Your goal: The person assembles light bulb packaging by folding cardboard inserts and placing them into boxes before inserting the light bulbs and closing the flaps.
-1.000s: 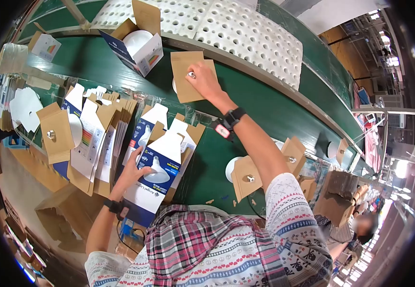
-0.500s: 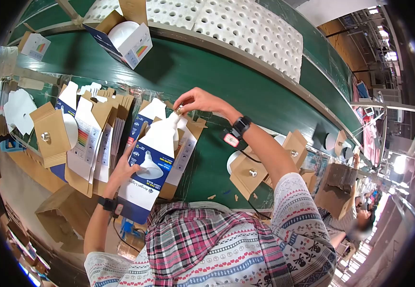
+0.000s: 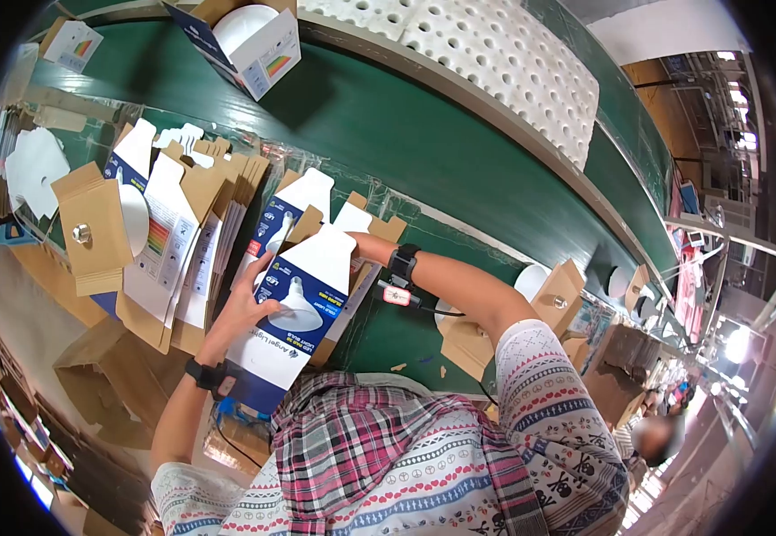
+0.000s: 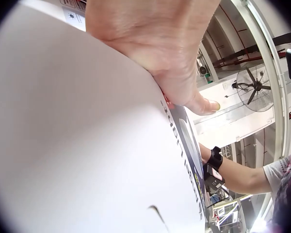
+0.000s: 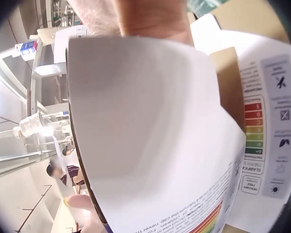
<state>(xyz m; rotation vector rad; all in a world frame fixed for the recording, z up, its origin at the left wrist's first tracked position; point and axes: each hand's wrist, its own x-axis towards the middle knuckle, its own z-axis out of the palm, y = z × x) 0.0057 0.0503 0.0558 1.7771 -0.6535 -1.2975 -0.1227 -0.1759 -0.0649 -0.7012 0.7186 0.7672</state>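
In the head view my left hand (image 3: 241, 313) grips the left side of a blue and white light bulb box (image 3: 273, 355), thumb across its printed front. The box leans toward me with its white top flap (image 3: 321, 253) raised. My right hand (image 3: 372, 248) reaches behind that flap at the box's top; its fingers are hidden, and I cannot tell what they hold. In the right wrist view the white flap (image 5: 145, 107) covers the fingers, leaving the base of the right hand (image 5: 155, 17) above its edge. The left wrist view shows the left hand (image 4: 150, 43) against the white box side (image 4: 87, 126).
More open boxes (image 3: 298, 192) stand behind mine. To the left are flattened cartons (image 3: 200, 259) and a bulb in a cardboard insert (image 3: 93, 232); another insert (image 3: 468, 344) stands right. An open box with a bulb (image 3: 254, 54) sits on the green belt (image 3: 388, 125).
My right hand carried a bulb by its metal cap from the green belt to the box top, then moved down behind the flap. The left hand keeps its grip on the box.
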